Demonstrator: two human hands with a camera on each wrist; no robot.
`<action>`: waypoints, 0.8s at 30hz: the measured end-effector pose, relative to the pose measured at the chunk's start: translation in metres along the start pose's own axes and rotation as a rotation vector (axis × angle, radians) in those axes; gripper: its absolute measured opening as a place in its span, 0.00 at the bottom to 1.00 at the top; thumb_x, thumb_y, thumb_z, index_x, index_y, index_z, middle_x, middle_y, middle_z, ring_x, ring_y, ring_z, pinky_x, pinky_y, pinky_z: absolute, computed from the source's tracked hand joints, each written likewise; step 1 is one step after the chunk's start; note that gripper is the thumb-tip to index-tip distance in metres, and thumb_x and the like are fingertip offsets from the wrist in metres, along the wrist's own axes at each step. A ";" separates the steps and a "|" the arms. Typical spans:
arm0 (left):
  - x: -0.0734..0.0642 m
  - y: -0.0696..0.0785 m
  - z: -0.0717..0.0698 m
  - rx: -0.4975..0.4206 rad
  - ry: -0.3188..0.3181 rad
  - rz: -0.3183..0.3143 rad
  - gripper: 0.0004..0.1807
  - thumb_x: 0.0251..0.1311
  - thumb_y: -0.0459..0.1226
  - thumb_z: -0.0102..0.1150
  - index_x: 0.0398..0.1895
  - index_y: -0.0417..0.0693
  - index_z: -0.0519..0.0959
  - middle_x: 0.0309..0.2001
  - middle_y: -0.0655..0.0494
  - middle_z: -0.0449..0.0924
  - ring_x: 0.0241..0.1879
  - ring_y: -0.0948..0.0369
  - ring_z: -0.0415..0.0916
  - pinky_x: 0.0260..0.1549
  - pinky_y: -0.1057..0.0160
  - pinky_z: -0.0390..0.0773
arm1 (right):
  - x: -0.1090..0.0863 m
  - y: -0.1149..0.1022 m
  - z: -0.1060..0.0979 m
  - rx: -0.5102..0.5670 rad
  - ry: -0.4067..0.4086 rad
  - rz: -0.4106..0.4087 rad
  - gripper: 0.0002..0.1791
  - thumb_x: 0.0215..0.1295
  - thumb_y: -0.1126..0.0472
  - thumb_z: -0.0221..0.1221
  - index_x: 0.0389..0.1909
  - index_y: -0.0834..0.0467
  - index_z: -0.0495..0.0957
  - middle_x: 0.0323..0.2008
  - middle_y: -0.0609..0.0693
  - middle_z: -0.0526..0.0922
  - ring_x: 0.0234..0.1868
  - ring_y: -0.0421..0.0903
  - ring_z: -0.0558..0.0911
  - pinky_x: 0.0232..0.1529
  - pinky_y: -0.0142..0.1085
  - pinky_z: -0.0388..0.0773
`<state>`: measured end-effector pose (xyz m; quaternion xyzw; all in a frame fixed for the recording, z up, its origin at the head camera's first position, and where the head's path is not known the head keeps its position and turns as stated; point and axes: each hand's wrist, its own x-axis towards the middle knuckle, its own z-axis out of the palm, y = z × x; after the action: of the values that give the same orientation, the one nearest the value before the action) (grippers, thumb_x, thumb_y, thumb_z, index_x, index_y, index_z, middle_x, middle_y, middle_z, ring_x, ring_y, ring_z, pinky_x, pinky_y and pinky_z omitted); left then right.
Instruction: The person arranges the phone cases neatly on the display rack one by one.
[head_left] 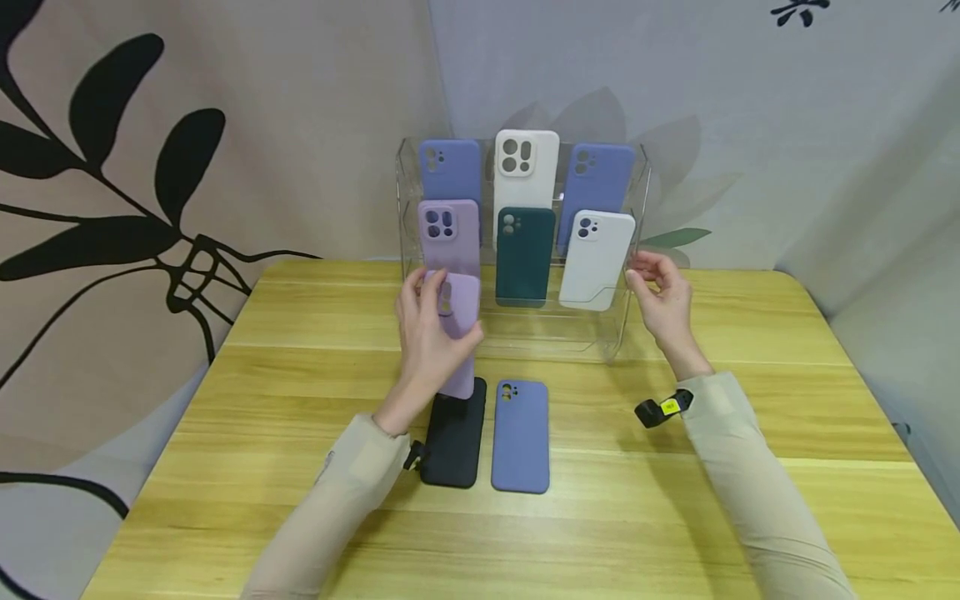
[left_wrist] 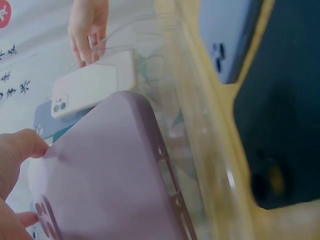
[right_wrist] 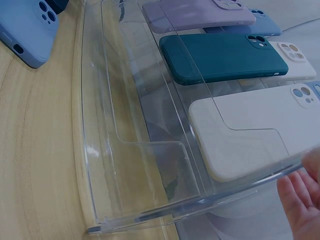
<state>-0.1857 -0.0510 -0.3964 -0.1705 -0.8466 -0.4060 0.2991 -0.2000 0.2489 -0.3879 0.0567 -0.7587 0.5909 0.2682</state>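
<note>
My left hand (head_left: 431, 329) holds a light purple phone case (head_left: 455, 375) upright between thumb and fingers, at the front left of a clear acrylic display stand (head_left: 540, 343). In the left wrist view this purple case (left_wrist: 115, 165) fills the middle, with the thumb at its edge. At the stand's right side, my right hand (head_left: 663, 300) pinches the side wall near the white case (head_left: 597, 260). The right wrist view shows those fingers (right_wrist: 297, 197) right at the clear edge. Below the left hand, a black phone case (head_left: 454, 442) lies on the table, partly covered by the purple one.
A blue phone case (head_left: 521, 437) lies beside the black one on the wooden table (head_left: 600, 517). On the stand's tiers lean another purple case (head_left: 450, 237), a dark green case (head_left: 524, 254), a taller white case (head_left: 527, 179) and two blue cases at the back. A patterned curtain hangs behind.
</note>
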 end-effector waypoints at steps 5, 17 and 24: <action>0.020 0.005 0.008 -0.018 0.065 0.047 0.37 0.42 0.38 0.67 0.58 0.38 0.66 0.60 0.35 0.56 0.57 0.42 0.57 0.52 0.45 0.64 | 0.001 0.000 0.000 0.005 0.001 -0.003 0.14 0.60 0.79 0.53 0.46 0.80 0.70 0.40 0.73 0.75 0.33 0.35 0.75 0.34 0.19 0.75; 0.043 -0.002 0.033 -0.034 0.202 0.126 0.39 0.40 0.34 0.69 0.59 0.39 0.64 0.62 0.35 0.55 0.58 0.43 0.56 0.54 0.47 0.64 | 0.002 0.007 0.000 -0.010 0.021 -0.016 0.13 0.59 0.79 0.53 0.45 0.80 0.70 0.38 0.69 0.77 0.32 0.34 0.76 0.33 0.19 0.75; 0.043 -0.013 0.045 0.018 0.265 0.110 0.37 0.42 0.35 0.66 0.60 0.38 0.65 0.62 0.37 0.55 0.59 0.44 0.55 0.58 0.49 0.61 | 0.006 0.030 -0.001 0.006 0.031 -0.017 0.12 0.60 0.76 0.55 0.45 0.76 0.72 0.39 0.70 0.78 0.32 0.32 0.76 0.32 0.19 0.75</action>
<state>-0.2424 -0.0211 -0.3983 -0.1588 -0.7928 -0.4001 0.4314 -0.2169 0.2604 -0.4110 0.0548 -0.7522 0.5916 0.2849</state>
